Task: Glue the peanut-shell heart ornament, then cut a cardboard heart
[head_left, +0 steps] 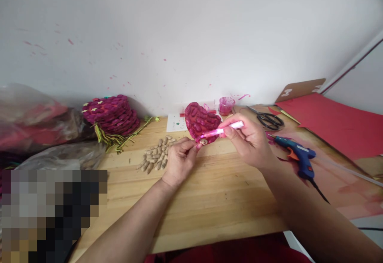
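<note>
Tabletop (191,215) of pale wood nearest. With left hand (181,160), pinches lower end of pink heart (197,116), centred over tabletop, fingers narrow, beside uncoloured peanut (204,142). With right hand (249,140), grips white, pink-stained tool (220,131), fingers narrow around it, tip at heart. To left, loose peanuts (154,155); to right, blue glue gun (299,155). Beyond, black scissors (274,125), pink-stained cup (226,105), spattered wall (185,35).
</note>
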Action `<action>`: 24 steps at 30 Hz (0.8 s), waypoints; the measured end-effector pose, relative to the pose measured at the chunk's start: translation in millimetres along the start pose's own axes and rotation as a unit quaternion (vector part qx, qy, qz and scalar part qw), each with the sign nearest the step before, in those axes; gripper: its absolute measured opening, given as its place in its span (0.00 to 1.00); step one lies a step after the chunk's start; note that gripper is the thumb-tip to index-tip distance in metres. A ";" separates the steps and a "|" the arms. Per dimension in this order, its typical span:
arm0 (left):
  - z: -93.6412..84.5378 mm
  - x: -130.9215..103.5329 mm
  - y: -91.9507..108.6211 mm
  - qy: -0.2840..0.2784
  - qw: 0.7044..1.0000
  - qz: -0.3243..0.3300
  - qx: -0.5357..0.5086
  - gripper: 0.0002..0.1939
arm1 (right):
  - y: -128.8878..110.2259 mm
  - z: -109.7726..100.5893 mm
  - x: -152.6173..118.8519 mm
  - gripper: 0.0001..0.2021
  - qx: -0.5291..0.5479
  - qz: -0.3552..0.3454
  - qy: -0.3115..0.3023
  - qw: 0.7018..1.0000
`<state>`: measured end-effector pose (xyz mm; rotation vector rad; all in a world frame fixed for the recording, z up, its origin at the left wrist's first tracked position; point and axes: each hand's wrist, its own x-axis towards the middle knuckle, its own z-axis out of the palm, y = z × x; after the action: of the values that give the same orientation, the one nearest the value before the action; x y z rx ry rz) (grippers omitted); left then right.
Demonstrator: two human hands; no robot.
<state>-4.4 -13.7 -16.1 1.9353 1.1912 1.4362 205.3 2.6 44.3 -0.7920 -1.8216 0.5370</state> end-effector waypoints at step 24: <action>1.0 0.0 -4.5 0.008 0.999 -0.003 -0.032 0.13 | 2.4 -0.2 0.1 0.05 0.015 -0.006 0.010 1.000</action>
<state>-5.1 -11.2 -20.0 1.8788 1.1426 1.4716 206.2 4.4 42.8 -0.7628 -1.7952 0.5469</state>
